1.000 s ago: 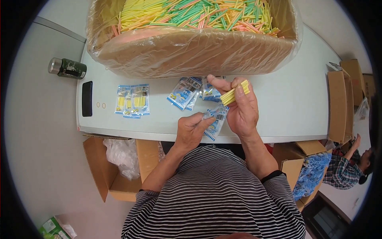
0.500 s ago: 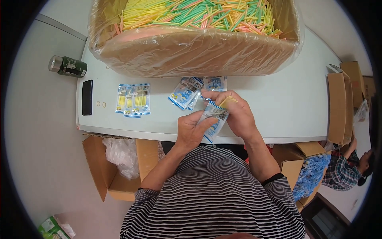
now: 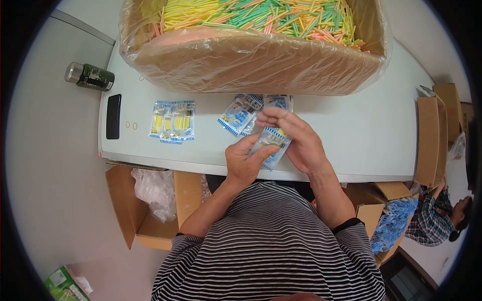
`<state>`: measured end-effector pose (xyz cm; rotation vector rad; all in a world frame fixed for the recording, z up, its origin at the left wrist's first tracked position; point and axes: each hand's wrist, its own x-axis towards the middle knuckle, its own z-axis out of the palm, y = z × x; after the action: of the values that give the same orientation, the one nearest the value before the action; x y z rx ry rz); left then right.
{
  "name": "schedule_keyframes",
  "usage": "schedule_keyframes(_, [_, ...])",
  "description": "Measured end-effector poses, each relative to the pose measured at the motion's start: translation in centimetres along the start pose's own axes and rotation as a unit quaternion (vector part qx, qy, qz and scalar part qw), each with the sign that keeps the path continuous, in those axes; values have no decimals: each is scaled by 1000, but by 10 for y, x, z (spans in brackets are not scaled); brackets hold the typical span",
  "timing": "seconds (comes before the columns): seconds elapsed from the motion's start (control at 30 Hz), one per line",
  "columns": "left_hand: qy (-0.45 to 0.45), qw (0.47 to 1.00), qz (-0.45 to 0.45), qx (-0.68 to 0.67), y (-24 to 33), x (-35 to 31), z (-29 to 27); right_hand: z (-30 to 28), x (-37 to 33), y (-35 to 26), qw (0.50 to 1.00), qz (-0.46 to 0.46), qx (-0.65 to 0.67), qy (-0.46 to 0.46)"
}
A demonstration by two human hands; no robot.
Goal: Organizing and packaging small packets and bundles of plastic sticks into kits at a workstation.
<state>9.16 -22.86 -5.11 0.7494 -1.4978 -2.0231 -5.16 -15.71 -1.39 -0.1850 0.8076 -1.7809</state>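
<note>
My left hand [image 3: 243, 163] is closed on a small clear-and-blue plastic packet [image 3: 273, 156], thumb across its front. A bit of yellow shows at the packet's upper end, beside my right palm; the sticks inside are mostly hidden. My right hand [image 3: 304, 138] is at that end, its fingers stretched out and slightly blurred, with nothing visible gripped in them. Just beyond my hands lie several similar blue packets [image 3: 239, 113] on the white table [image 3: 351, 135]. To the left, an overlapping group of packets [image 3: 182, 122] shows yellow sticks through the film.
A big plastic-lined carton [image 3: 251, 65] of thin coloured sticks [image 3: 271, 17] spans the table's far side. Left are a phone [image 3: 113, 116], rubber bands [image 3: 134, 126] and a green flask [image 3: 90, 76]. Open cartons flank me below, one with blue packets [image 3: 394, 223]. A person [image 3: 434, 218] is at far right.
The yellow sticks in my right hand have gone down into the packet, and its fingers have straightened over the top. My left hand keeps its hold. The whole view has shifted slightly.
</note>
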Motion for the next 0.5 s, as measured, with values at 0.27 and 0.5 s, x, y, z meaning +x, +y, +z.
schedule_keyframes(0.27, [160, 973, 89, 139, 14, 11, -31, -9, -12, -5, 947, -88, -310, 6])
schedule_keyframes(0.5, [293, 782, 168, 523, 17, 44, -118, -13, -16, -4, 932, -73, -356, 2])
